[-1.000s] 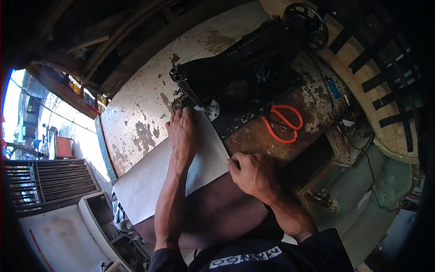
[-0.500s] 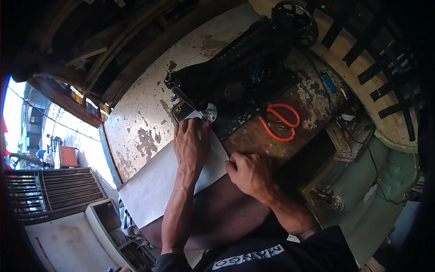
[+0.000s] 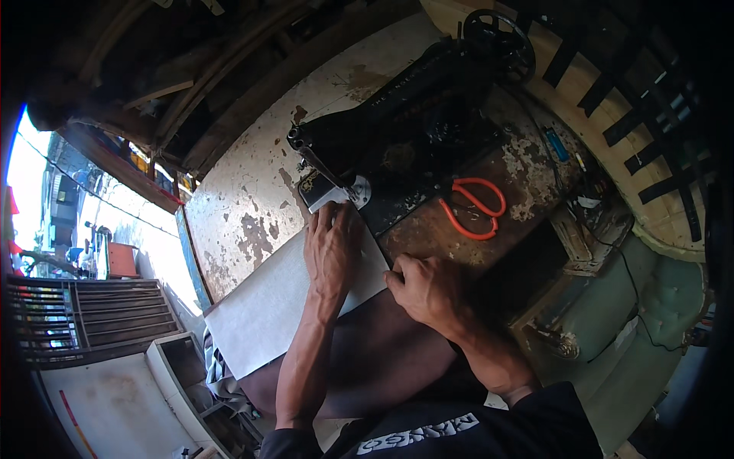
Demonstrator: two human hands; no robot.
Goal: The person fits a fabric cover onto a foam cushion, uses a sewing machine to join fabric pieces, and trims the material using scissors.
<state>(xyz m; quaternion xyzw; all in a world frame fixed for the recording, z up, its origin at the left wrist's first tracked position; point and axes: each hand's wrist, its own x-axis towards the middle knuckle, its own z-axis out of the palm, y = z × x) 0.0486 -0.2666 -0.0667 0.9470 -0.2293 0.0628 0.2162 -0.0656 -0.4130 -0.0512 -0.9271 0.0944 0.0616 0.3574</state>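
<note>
A light grey sheet of material lies across the front of a worn table and reaches up to the needle area of a black sewing machine. My left hand rests on it, fingers laid forward and close together, just short of the metal needle plate. A pale edge of the sheet shows between those fingertips and the presser foot. At the sheet's right edge is my right hand, its fingers curled and thumb against them, closed on that edge; the grip itself is partly hidden.
Orange-handled scissors lie right of the machine. Beyond them are a blue small object and an opening in the tabletop. A webbed wooden frame stands far right, above green padded upholstery. Dark brown cloth covers my lap.
My left hand sits slightly farther from the needle, and more of the sheet's pale edge shows ahead of the fingertips. My right hand has barely moved. The whole view has shifted a little.
</note>
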